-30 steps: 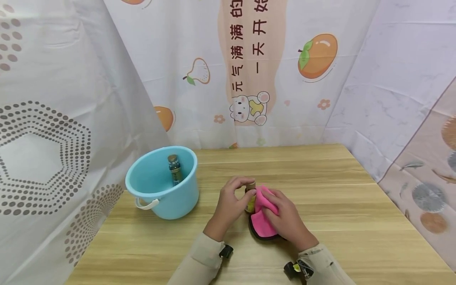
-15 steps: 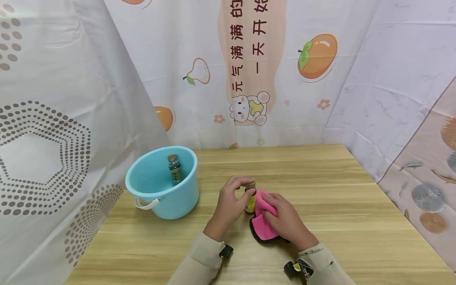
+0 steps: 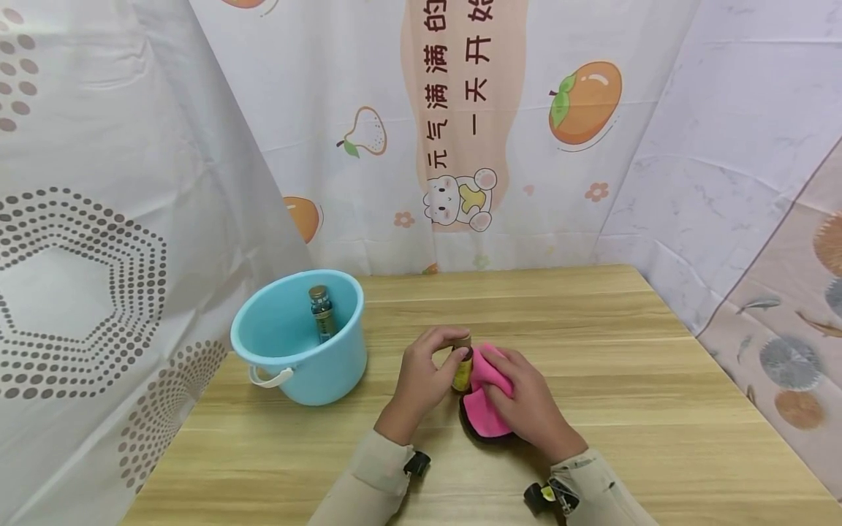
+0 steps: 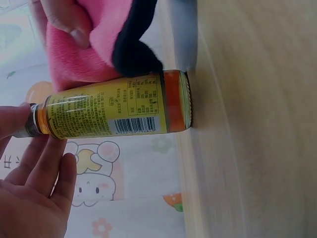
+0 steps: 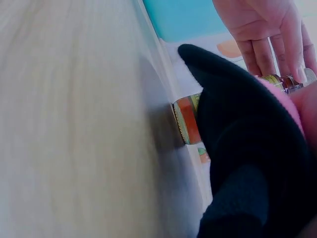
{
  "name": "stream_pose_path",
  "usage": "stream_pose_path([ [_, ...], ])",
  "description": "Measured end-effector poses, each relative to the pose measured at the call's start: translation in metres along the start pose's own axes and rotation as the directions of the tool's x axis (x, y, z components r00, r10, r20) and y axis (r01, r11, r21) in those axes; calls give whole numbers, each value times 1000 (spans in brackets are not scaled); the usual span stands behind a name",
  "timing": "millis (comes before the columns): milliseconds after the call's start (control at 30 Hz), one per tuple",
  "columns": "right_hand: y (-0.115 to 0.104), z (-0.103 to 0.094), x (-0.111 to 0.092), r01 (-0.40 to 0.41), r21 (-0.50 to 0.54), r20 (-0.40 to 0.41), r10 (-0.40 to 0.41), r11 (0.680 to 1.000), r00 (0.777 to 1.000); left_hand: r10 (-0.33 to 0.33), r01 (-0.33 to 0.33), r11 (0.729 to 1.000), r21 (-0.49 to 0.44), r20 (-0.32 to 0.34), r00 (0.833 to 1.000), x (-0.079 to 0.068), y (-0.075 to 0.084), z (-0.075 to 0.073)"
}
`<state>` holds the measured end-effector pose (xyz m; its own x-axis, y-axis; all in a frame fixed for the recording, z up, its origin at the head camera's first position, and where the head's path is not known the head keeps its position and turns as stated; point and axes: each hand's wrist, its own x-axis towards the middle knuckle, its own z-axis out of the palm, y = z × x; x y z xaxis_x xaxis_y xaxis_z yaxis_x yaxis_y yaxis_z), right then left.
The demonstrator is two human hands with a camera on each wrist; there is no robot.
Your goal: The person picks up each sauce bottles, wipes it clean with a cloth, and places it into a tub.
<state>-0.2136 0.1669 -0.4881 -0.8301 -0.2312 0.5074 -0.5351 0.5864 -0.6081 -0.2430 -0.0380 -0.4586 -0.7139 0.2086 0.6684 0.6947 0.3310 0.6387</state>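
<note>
A small glass bottle with a yellow label [image 4: 106,109] stands upright on the table, amber showing at its base. My left hand [image 3: 424,376] pinches it at the neck and cap between thumb and fingers. In my right hand [image 3: 529,402] is a bunched pink cloth [image 3: 487,413] with a dark edge, gripped and laid against the bottle's right side. Seen from the right wrist, the cloth's black side [image 5: 247,129] hangs down and covers much of the bottle. The left wrist view shows the barcode side of the label, with the pink cloth along its flank.
A light blue bucket [image 3: 335,372] with a white handle stands to the left on the wooden table [image 3: 592,351]. One dark bottle with a gold cap [image 3: 321,310] leans inside it. Printed curtains [image 3: 368,219] hang behind the table and along both sides.
The pink cloth in my right hand slid slightly down the bottle half a second ago and is back up now. My left hand keeps its place on the bottle's top.
</note>
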Motion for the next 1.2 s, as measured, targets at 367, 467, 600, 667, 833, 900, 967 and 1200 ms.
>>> stream_pose_path([
  [367, -2, -1, 1, 28, 53, -19, -27, 998, 999, -12, 14, 999, -49, 34, 999, 1, 0, 0],
  [467, -2, -2, 1, -11, 51, 8, 11, 999, 1000, -33, 35, 997, -64, 35, 999, 1, 1, 0],
  [600, -3, -2, 1, -65, 22, 47, 64, 998, 997, -68, 70, 994, -89, 30, 997, 1, 2, -1],
  [667, -3, -1, 1, -89, 2, 67, 89, 996, 994, -76, 78, 993, -86, 25, 997, 1, 1, -1],
  [833, -2, 1, -1, -141, -25, 122, 143, 990, 982, -56, 57, 998, -20, 17, 998, 0, -1, -1],
  [900, -1, 1, -1, -155, -30, 144, 158, 987, 977, -42, 42, 999, 8, 14, 999, 1, -2, -1],
  [967, 1, 1, 0, -165, -39, 159, 169, 986, 973, -28, 28, 999, 25, 12, 1000, 1, -2, -2],
  [1200, 0, 2, 0, -180, -52, 170, 186, 982, 968, 24, -25, 998, 59, 7, 1000, 2, 1, -6],
])
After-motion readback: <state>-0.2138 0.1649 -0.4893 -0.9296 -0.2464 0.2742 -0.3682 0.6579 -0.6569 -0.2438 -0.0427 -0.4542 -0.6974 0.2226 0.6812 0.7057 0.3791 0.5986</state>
